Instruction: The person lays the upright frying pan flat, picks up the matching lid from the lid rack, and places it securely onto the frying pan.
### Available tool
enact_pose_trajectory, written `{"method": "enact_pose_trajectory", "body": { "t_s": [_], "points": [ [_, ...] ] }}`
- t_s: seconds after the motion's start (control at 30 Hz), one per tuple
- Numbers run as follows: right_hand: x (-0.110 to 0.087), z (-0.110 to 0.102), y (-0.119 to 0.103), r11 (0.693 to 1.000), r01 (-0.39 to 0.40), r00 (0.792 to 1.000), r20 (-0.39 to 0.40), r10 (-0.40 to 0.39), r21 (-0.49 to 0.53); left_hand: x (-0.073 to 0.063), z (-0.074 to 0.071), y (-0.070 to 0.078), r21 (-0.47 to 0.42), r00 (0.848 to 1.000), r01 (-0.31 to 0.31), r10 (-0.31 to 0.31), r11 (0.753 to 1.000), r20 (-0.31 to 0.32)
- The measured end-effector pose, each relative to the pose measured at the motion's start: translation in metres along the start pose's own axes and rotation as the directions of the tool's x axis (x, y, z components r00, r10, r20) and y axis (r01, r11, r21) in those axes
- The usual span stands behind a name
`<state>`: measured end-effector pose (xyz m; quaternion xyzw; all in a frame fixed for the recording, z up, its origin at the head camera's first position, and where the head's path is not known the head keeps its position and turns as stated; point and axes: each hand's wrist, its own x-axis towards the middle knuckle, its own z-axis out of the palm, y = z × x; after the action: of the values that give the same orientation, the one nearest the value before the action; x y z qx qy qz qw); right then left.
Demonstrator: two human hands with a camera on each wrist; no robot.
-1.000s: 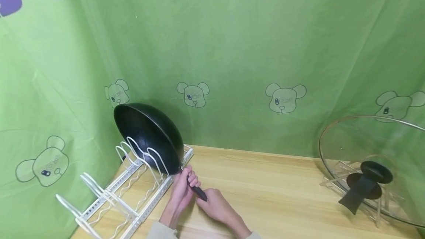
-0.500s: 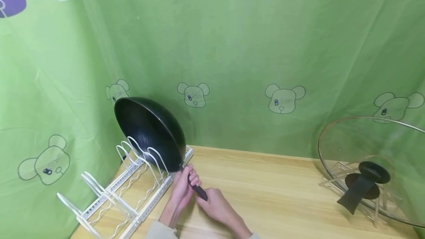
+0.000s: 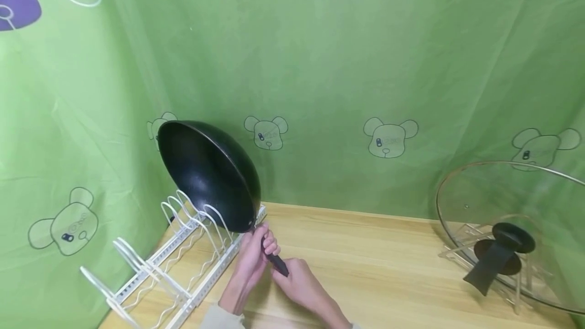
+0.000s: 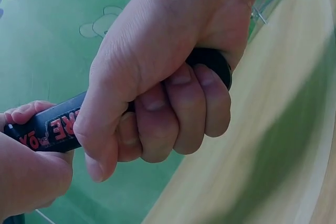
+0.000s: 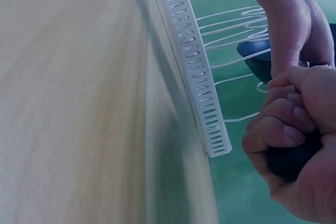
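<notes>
while two hands (image 3: 251,258) (image 3: 299,283) grip one wok handle (image 3: 277,263), one rack (image 3: 212,278) near, one lid (image 3: 514,237) apart

A table (image 3: 365,248) with a light, wood-grained top carries a white rack (image 5: 195,66) along its left side and a small, thin-legged stand (image 3: 518,288) toward its right, well apart.
</notes>
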<state>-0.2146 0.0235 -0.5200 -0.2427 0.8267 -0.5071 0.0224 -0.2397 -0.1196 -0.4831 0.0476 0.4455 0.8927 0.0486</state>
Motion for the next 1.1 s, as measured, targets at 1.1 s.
{"method": "enact_pose_trajectory", "body": {
  "t_s": [1.1],
  "points": [
    [-0.037, -0.027, -0.021, 0.995, 0.101, 0.992, -0.081, -0.098, 0.028, -0.028, 0.053, 0.010, 0.086, 0.992, -0.029, 0.019, 0.996, 0.124]
  ]
}}
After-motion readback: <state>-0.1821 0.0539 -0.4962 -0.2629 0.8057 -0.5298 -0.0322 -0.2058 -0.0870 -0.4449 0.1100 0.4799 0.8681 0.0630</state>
